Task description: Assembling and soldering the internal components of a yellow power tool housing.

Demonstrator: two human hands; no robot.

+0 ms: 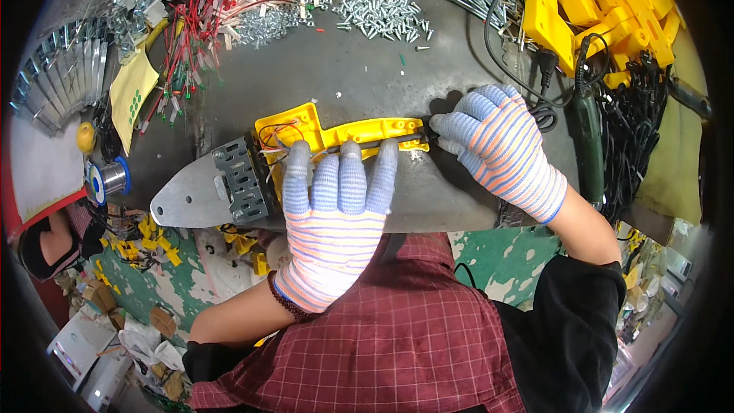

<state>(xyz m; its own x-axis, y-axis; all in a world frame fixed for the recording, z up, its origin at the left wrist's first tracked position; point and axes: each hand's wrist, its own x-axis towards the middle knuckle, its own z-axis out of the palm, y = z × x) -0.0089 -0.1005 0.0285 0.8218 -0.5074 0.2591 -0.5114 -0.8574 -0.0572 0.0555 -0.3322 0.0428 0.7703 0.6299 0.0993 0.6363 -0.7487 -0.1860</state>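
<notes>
A yellow plastic handle half-shell (367, 131) lies open side up on the dark bench, with thin coloured wires (281, 134) in its wide left end. A perforated metal guard with a flat grey blade-shaped plate (195, 193) joins that end. My left hand (332, 210), in a striped knitted glove, lies across the shell with fingers stretched and apart, tips on its near edge and the black cable (390, 140) running along it. My gloved right hand (493, 138) is closed at the shell's narrow right end, pinching the cable there. Its fingertips are partly hidden.
Small screws (378, 11) lie in a pile at the back, beside red-wired parts (199, 34). Yellow shells (604, 4) heap up at the far right above coiled black cables (631, 134). A solder spool (111, 178) and metal blades (65, 69) are at left. A dark-green tool (587, 138) lies right.
</notes>
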